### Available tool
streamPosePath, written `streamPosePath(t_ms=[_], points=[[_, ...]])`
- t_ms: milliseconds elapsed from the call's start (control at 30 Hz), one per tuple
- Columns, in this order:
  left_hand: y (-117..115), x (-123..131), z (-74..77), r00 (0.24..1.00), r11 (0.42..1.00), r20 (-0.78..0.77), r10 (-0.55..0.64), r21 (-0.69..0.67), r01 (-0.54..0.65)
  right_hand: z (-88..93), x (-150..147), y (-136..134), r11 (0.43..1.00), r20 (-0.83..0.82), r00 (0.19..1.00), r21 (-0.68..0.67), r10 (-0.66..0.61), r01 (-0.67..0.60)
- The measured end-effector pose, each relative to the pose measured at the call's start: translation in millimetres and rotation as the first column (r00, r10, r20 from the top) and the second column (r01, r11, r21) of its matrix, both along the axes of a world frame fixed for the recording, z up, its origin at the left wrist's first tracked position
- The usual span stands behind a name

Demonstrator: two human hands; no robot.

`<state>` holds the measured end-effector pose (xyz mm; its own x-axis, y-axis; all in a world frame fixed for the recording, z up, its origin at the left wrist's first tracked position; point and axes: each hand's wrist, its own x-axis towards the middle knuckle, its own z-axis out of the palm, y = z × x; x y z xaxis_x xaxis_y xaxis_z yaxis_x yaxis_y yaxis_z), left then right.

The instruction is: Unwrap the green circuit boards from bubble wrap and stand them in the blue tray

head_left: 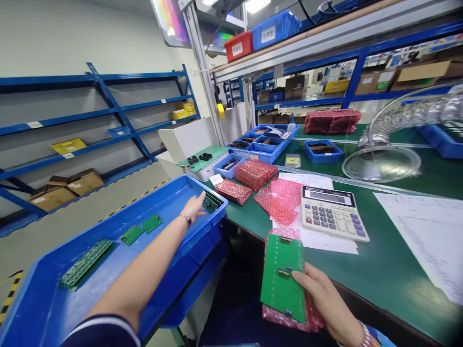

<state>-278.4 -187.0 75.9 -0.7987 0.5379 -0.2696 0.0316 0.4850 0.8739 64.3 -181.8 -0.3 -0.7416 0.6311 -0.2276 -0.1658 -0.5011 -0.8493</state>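
Note:
My left hand (195,206) reaches into the far corner of a long blue tray (108,289), its fingers closed on a green circuit board (211,202) lying there. My right hand (325,299) holds a larger green circuit board (284,274) on top of a pink bubble-wrap bag (289,320), near the front edge of the green bench (383,270). More small green boards (142,229) and a row of boards (87,262) lie in the blue tray.
Pink bubble bags (280,200), packed red bundles (253,176), a calculator (331,212) and paper sheets (430,236) lie on the bench. Blue parts bins (264,142) and a silver duct hood (381,161) stand behind. Blue shelving (90,115) with cartons lines the left wall.

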Motion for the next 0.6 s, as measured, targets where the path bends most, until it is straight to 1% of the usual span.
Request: streamPosePath(t_ms=[33,67,100,133,167,200,233,267,300,333,400,500,600], points=[[-7.7,13.6,2.3,0.998,1.000,-0.062,-0.014,0.027,0.015,-0.4,-2.1,1.5,1.000,-0.001,1.000,0.024,-0.011,0.011],[-16.9,31.3,2.8,0.992,0.997,-0.113,-0.052,0.056,0.059,-0.7,-4.5,3.1,0.998,0.002,1.000,0.051,-0.024,0.024],[-27.4,52.3,1.4,0.984,0.989,-0.140,-0.111,0.082,0.123,-0.9,-7.1,4.6,0.996,0.008,0.999,0.085,-0.036,0.035],[-38.7,75.5,-1.7,0.966,0.968,-0.145,-0.214,0.102,0.230,-0.8,-9.8,5.9,0.991,0.015,0.999,0.121,-0.049,0.047],[-50.2,99.5,-6.1,0.906,0.899,-0.135,-0.401,0.131,0.418,-0.5,-12.4,6.9,0.985,0.027,0.998,0.164,-0.064,0.059],[-60.8,122.7,-11.4,0.831,0.818,-0.047,-0.554,0.154,0.554,0.0,-14.9,7.6,0.974,0.043,0.996,0.217,-0.080,0.069],[-69.5,143.7,-17.1,0.738,0.736,0.079,-0.670,0.201,0.647,0.6,-16.8,7.8,0.957,0.063,0.993,0.282,-0.096,0.075],[-75.7,161.3,-22.6,0.652,0.665,0.154,-0.743,0.284,0.691,1.0,-18.3,7.7,0.933,0.088,0.990,0.353,-0.111,0.073],[-79.0,175.0,-27.5,0.603,0.631,0.200,-0.772,0.352,0.691,1.2,-19.1,7.2,0.904,0.114,0.985,0.422,-0.131,0.072],[-79.6,184.7,-31.5,0.572,0.614,0.237,-0.785,0.414,0.672,1.0,-19.3,6.6,0.872,0.138,0.979,0.485,-0.150,0.066],[-75.7,194.0,-36.8,0.565,0.614,0.267,-0.781,0.494,0.616,-0.7,-18.3,5.0,0.822,0.159,0.971,0.566,-0.179,0.059],[-68.3,194.3,-40.0,0.576,0.618,0.264,-0.774,0.512,0.596,-4.6,-15.5,2.6,0.779,0.138,0.975,0.625,-0.177,0.052],[-68.3,189.8,-40.8,0.566,0.628,0.298,-0.768,0.519,0.579,-6.2,-13.5,2.2,0.762,0.131,0.978,0.647,-0.163,0.040]])
